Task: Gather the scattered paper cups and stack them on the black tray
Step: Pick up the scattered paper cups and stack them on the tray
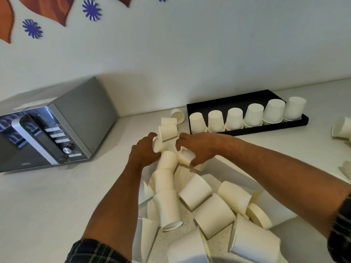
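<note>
Lying partly beyond the lower edge, several paper cups point(212, 215) were cut off from view, and two more at the right edge point(341, 128) were only half seen. The palm of the right hand point(195, 149) was hidden; its fingers were curled over a small white cup point(187, 155), which was gripped from above. The left hand point(145, 150) was closed around the top of a line of nested cups point(166, 186) that trailed toward the camera across the table point(57, 196). How many cups were nested there could not be told.

All cups were seen to be plain white, tapered, and mostly tipped on their sides. Six upside-down stacks point(247, 118) were stood in a row along the near side of the black tray point(237, 99), well behind the hands. A few loose cups point(169, 128) were left just beside the tray's left end.

A silver microwave point(57, 130) was placed at the left, against a white wall decorated with blue paper flowers point(91, 10).
</note>
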Demonstrator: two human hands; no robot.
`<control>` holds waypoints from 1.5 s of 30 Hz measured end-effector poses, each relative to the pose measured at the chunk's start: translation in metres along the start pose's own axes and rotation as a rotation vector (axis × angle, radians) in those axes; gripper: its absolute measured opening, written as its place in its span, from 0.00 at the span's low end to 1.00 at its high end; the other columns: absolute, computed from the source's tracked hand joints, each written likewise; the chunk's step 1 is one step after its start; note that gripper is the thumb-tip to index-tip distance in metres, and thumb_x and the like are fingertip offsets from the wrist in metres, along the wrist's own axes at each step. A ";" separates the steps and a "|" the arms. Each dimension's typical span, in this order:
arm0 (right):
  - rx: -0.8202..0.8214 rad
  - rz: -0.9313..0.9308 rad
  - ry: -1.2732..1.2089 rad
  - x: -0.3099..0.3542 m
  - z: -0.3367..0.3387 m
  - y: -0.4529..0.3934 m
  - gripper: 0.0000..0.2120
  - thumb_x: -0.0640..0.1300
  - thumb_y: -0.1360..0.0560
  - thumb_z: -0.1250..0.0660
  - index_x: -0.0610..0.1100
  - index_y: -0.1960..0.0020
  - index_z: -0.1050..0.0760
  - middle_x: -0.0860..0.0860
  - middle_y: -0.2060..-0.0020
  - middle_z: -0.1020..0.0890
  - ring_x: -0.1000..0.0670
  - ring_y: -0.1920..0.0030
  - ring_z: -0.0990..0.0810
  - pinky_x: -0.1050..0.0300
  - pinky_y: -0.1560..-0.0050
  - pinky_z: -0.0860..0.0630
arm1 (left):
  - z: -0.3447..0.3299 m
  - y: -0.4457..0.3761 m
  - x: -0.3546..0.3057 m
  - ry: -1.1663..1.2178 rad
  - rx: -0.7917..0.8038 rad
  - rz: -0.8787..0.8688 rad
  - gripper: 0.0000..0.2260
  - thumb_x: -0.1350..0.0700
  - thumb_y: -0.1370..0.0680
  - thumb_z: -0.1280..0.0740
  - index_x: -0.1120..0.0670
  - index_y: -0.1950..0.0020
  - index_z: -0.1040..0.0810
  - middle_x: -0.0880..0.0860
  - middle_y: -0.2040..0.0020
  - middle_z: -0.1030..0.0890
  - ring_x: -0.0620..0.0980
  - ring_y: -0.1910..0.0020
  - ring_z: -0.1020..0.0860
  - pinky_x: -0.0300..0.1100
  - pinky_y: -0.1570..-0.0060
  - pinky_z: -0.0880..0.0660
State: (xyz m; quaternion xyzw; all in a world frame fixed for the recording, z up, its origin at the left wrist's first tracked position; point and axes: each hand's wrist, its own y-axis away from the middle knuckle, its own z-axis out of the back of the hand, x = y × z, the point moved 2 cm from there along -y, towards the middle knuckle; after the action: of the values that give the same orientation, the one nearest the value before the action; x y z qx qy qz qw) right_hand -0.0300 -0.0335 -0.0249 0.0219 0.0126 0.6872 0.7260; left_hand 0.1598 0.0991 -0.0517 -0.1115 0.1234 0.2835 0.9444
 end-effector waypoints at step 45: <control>-0.951 -0.707 -0.405 -0.154 0.033 0.116 0.17 0.55 0.30 0.25 0.50 0.47 0.25 0.52 0.47 0.23 0.49 0.49 0.24 0.54 0.52 0.27 | -0.035 -0.065 -0.204 0.236 -0.242 -0.285 0.23 0.56 0.19 0.34 0.49 0.24 0.32 0.54 0.29 0.29 0.53 0.31 0.30 0.51 0.39 0.25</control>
State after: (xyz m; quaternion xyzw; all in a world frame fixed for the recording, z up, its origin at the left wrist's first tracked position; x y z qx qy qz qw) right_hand -0.1525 -0.1811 0.0122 -0.1795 -0.4259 0.3183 0.8277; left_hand 0.0252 -0.0676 -0.0156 -0.2727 0.1814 0.1450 0.9336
